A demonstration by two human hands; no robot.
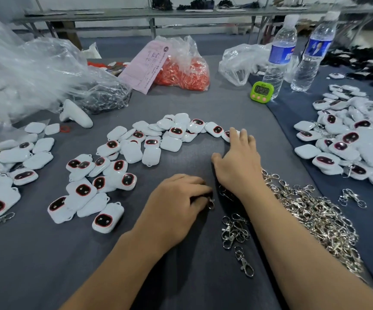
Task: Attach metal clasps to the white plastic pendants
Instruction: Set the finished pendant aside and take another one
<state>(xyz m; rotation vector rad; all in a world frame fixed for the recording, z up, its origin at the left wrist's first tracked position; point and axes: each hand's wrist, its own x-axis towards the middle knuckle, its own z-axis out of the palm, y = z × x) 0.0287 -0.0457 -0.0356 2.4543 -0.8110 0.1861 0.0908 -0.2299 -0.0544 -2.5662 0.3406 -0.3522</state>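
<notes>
Dozens of white plastic pendants [134, 151] lie in a loose arc across the middle of the grey cloth [181, 283], many face up with a dark, red-rimmed window, others showing a plain white back. From my remote seat I see the right hand [239, 162] stretched forward to the far right end of that arc. Its fingers are nearly straight and spread, their tips resting on the end pendant [227, 135]; it grips nothing. The left hand [179, 200] sits nearer, knuckles up and fingers curled, pinching a metal clasp [211, 203] whose ring end pokes out past the fingertips, low over the cloth. Just right of that hand, beside the right forearm, lie a few loose clasps [234, 231], and a single clasp [246, 265] lies alone nearer the camera. A big heap of clasps [315, 220] spreads along the outer side of the right forearm. Beyond it, on a darker blue cloth [293, 108], I make out a second pile of pendants [346, 142] with clasps showing among them. A third pile [6, 173] sits at the left edge. Further back stand a green timer [262, 91] and two water bottles [279, 57]. A clear bag of orange cords [183, 72] has a pink slip [148, 66] against it. Crumpled plastic bags [35, 70] sit at far left with a white handheld controller [76, 114] beside them
</notes>
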